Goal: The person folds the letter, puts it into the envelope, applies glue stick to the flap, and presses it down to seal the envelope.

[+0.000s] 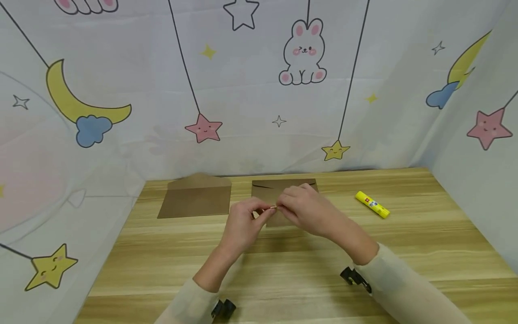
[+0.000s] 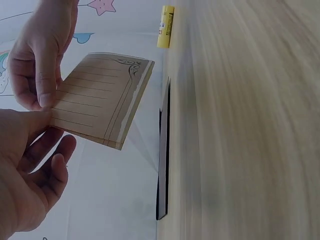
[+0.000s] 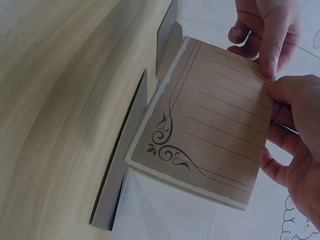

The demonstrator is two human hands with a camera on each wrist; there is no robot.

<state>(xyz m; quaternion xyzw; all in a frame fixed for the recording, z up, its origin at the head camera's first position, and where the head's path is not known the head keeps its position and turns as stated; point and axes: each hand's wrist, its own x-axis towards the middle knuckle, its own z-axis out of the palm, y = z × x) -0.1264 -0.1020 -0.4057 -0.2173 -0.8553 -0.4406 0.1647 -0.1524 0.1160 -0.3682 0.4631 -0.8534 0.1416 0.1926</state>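
Observation:
Both hands hold up a sheet of lined brown letter paper over the table, with a scroll ornament in its corner and a pale torn-look border. Its edge shows more than one layer in the right wrist view. My left hand pinches the near edge between thumb and fingers. Right beside it, my right hand pinches the same edge, the fingertips of both hands almost meeting. From the head view the paper is mostly hidden by the hands. Behind them lies a brown envelope, partly covered by the hands.
A second brown envelope lies at the back left with its flap raised open. On the right of the wooden table is a yellow glue stick. A printed cloth hangs behind the table and along its sides.

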